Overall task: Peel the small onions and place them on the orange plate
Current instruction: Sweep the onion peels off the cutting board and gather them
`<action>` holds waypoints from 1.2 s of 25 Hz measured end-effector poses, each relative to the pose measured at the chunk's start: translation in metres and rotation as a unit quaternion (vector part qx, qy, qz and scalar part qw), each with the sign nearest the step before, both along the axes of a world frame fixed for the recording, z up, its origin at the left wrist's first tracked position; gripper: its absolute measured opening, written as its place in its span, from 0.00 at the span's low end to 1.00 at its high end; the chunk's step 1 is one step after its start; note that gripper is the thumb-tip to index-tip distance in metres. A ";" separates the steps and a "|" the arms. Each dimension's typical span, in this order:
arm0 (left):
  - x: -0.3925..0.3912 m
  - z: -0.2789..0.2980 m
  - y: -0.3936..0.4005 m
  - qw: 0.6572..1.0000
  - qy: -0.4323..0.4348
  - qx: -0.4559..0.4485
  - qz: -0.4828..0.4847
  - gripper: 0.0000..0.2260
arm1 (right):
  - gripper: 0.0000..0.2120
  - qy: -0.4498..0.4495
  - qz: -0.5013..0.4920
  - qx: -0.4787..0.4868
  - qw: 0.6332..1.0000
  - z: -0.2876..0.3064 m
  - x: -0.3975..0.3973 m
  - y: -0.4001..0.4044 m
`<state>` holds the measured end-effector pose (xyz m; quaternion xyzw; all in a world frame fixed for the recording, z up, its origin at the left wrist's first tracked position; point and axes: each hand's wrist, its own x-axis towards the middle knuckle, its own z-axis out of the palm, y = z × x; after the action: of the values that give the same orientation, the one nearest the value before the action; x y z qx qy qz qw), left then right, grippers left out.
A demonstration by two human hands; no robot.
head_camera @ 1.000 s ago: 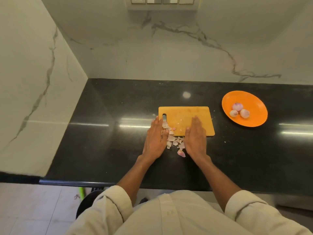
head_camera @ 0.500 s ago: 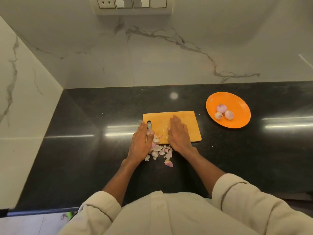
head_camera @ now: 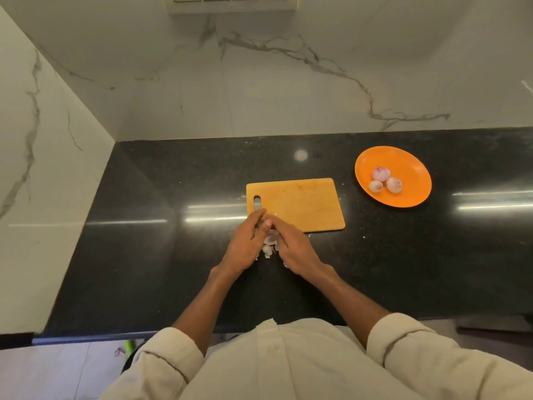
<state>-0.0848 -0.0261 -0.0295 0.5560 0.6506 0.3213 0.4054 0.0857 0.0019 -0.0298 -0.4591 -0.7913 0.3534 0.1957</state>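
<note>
Three peeled small onions (head_camera: 380,173) lie together on the orange plate (head_camera: 409,168) at the right of the black counter. A pile of onion peels (head_camera: 269,244) sits on the counter at the near left corner of the wooden cutting board (head_camera: 300,203). My left hand (head_camera: 245,243) and my right hand (head_camera: 295,252) are pressed together around this pile, fingers curled over the peels. Most of the peels are hidden between the hands. No unpeeled onion shows.
The black counter (head_camera: 150,255) meets marble walls at the back and on the left. A switch panel (head_camera: 230,0) sits at the top of the back wall. Small peel scraps (head_camera: 364,237) lie right of the board. The counter's front edge runs by my body.
Both hands lay flat beside the scattered peels before. They have now closed in on each other and bunched the peels between them, off the board. The camera has shifted.
</note>
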 end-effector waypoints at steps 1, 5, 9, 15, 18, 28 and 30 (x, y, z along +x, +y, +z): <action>-0.001 0.002 -0.006 0.999 -0.034 0.011 0.033 0.22 | 0.20 0.026 -0.010 0.002 1.000 0.003 0.001 -0.007; -0.005 0.013 -0.024 0.995 -0.032 0.031 0.094 0.18 | 0.19 -0.005 -0.112 0.017 0.994 0.016 -0.007 0.003; -0.001 0.009 -0.046 1.000 0.010 0.004 0.028 0.23 | 0.16 -0.015 0.024 0.013 1.000 0.013 -0.025 -0.014; -0.002 0.025 -0.055 0.998 0.031 -0.010 0.055 0.22 | 0.25 -0.062 -0.140 0.025 0.988 0.003 0.016 -0.020; 0.005 0.020 -0.048 0.996 0.084 -0.005 -0.006 0.23 | 0.32 -0.174 -0.170 -0.024 0.970 -0.007 0.016 -0.009; -0.006 0.004 -0.012 0.999 0.025 -0.045 0.006 0.24 | 0.27 -0.093 -0.009 0.018 0.995 -0.007 -0.012 -0.007; -0.011 0.000 -0.015 0.998 -0.009 -0.054 0.023 0.26 | 0.25 -0.023 -0.032 -0.001 0.999 0.001 -0.011 -0.001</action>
<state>-0.0963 -0.0407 -0.0291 0.5154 0.6758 0.2998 0.4334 0.0748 0.0010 -0.0288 -0.4924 -0.7801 0.3368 0.1884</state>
